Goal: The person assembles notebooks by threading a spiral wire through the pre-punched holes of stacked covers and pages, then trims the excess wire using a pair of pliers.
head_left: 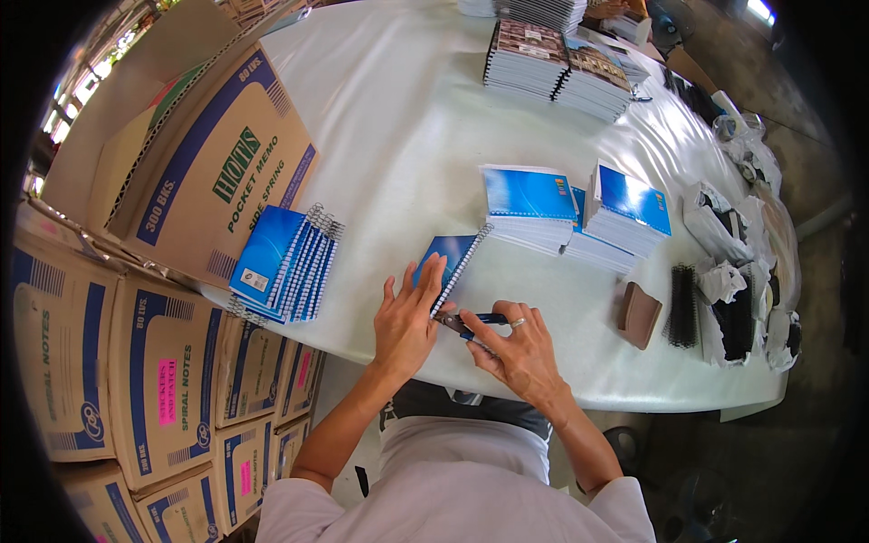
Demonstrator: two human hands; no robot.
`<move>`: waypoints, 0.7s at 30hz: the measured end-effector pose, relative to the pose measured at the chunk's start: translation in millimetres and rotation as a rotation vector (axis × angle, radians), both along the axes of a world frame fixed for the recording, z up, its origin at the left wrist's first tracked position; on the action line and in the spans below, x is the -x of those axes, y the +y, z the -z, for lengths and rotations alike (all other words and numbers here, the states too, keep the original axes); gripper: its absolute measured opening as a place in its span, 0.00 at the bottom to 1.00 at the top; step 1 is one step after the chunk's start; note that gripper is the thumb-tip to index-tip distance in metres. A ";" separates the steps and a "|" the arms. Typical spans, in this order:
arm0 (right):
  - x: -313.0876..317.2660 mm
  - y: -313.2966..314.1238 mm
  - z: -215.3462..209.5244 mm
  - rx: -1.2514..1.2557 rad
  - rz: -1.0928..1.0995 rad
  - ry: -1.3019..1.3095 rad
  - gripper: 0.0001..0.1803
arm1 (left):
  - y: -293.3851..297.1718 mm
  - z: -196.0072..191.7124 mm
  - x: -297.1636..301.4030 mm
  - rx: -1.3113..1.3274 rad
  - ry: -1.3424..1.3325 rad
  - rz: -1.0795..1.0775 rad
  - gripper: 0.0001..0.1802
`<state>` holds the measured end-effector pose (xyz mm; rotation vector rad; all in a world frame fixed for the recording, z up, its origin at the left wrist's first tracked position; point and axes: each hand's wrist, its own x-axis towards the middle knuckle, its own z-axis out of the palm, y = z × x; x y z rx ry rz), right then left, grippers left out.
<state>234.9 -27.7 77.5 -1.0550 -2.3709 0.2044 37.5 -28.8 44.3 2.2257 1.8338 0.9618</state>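
Note:
A small blue spiral notebook (445, 249) lies on the white-covered table in front of me, its wire coil running along the right edge. My left hand (409, 312) rests flat on it with fingers stretched out, pressing it near the coil. In my right hand (520, 348) is a pair of pliers (489, 319) with dark handles; the fingers wrap round them. The jaws of the pliers meet the near end of the coil. To the left sits a stack of coil-bound blue notebooks (282, 264). Ahead on the right are stacks of blue-covered pads (529, 193) without visible coils.
A large open cardboard box (217, 172) stands at the left table edge, above several stacked cartons (167, 380). On the right lie a brown block (639, 315), a bundle of black coils (681, 308) and plastic bags of coils (715, 222). Thick bound books (525, 59) are stacked at the back.

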 end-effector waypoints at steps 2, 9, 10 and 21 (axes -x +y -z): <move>2.0 1.7 -5.8 0.236 -0.021 0.067 0.21 | -0.3 -1.7 0.7 0.012 -0.023 -0.006 0.46; -1.5 38.3 -31.3 0.864 -0.301 0.360 0.16 | -6.0 -33.9 19.6 -0.101 0.141 -0.015 0.41; -5.3 41.3 -31.4 0.678 -0.343 0.333 0.17 | -7.4 -44.7 30.1 -0.090 0.056 0.010 0.40; 88.3 65.3 -31.0 0.984 -0.513 0.898 0.31 | -3.5 -65.5 146.6 0.186 -0.910 0.505 0.33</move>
